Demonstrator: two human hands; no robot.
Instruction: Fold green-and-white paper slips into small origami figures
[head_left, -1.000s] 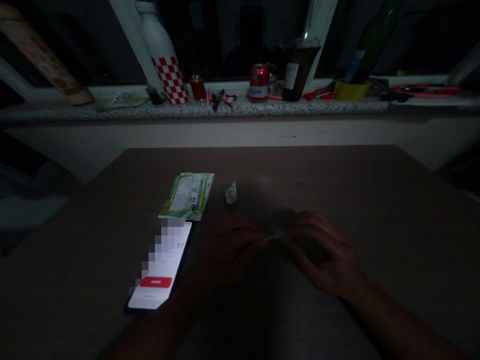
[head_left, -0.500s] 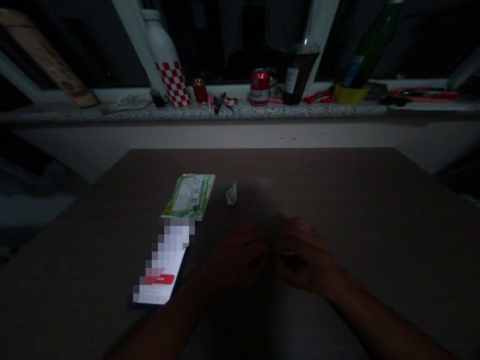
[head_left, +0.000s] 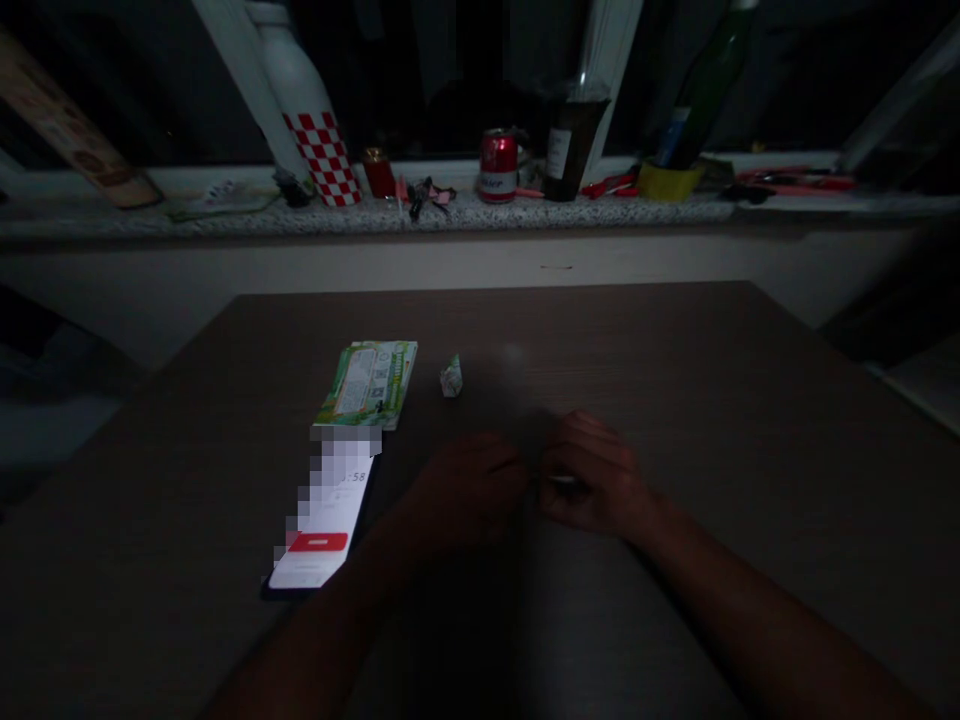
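Note:
The scene is very dark. My left hand [head_left: 469, 490] and my right hand [head_left: 589, 475] rest close together on the brown table [head_left: 712, 400], fingers curled toward each other. A small pale sliver [head_left: 562, 481] shows in the right hand's fingers; I cannot make out what it is. What the left hand's pinched fingers hold is hidden. A lit phone [head_left: 326, 520] lies left of my left hand. Beyond it lies a green printed packet [head_left: 367, 382], and a small crumpled scrap [head_left: 451, 376] sits beside that.
A stone window sill [head_left: 225, 222] runs behind the table. On it stand a red-and-white checked bottle [head_left: 311, 130], a red can [head_left: 499, 165], a dark bottle [head_left: 568, 150], a green bottle [head_left: 694, 90] in a yellow tape roll, and small red items.
Both hands have drawn closer together, almost touching. The thin strip that spanned between them a second ago no longer shows. The view has shifted slightly.

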